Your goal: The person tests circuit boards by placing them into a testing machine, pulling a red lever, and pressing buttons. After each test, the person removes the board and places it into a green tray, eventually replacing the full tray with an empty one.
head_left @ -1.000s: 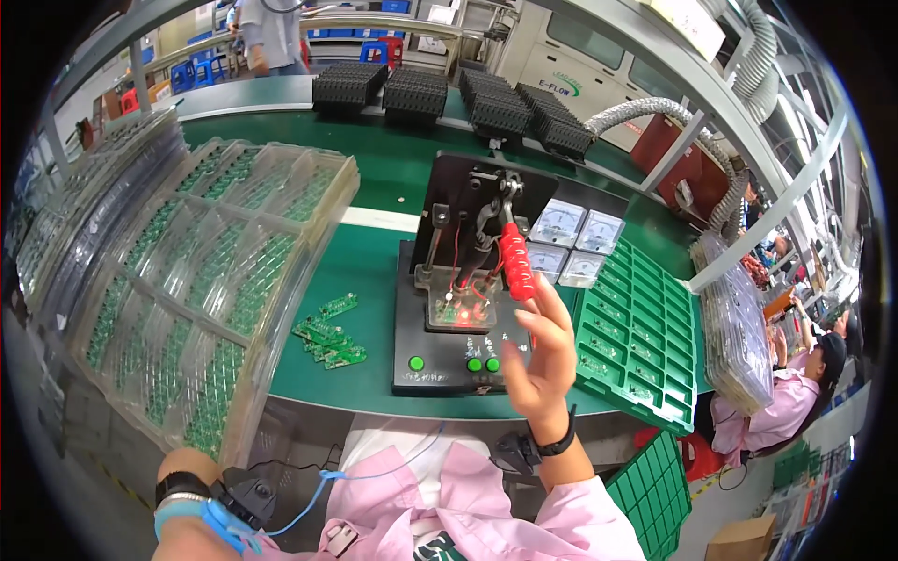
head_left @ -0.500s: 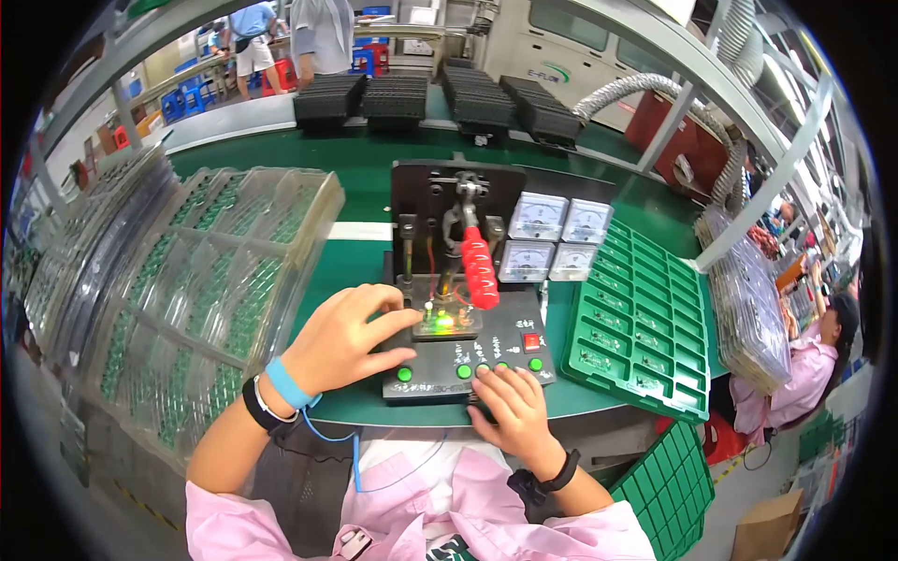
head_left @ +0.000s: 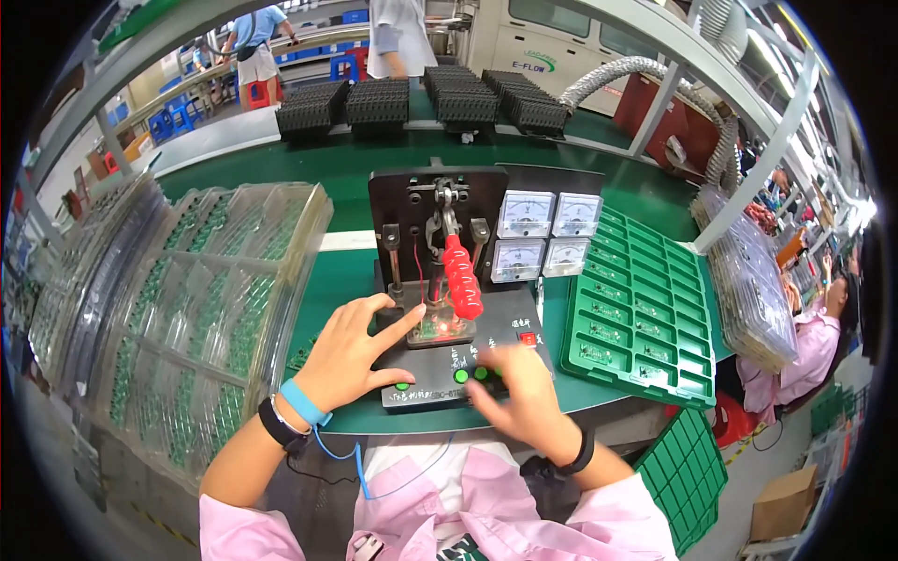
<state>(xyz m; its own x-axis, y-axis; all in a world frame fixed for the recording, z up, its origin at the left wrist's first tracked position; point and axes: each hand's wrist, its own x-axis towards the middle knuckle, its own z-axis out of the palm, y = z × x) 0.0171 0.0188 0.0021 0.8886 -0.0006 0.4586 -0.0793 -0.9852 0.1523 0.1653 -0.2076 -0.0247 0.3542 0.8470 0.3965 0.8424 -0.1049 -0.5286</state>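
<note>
Right hand [head_left: 524, 402]: blurred, fingers loosely spread, holding nothing, fingertips over the green buttons [head_left: 470, 374] at the near edge of the black test fixture [head_left: 449, 309].
Left hand [head_left: 351, 360]: open and flat on the fixture's front left, index finger stretched to the small circuit board [head_left: 438, 327] seated mid-fixture, thumb by a green button; blue wrist strap [head_left: 304, 404] on the wrist.
Lever: red handle [head_left: 462, 276] tilts down over that board.
Left of fixture: clear blister trays [head_left: 215, 309] of green boards, stacked on the green surface [head_left: 365, 168].
Right: green slotted tray [head_left: 645, 299].
Behind: four white dial meters [head_left: 543, 234].
Far: black trays [head_left: 421, 98] in a row.
</note>
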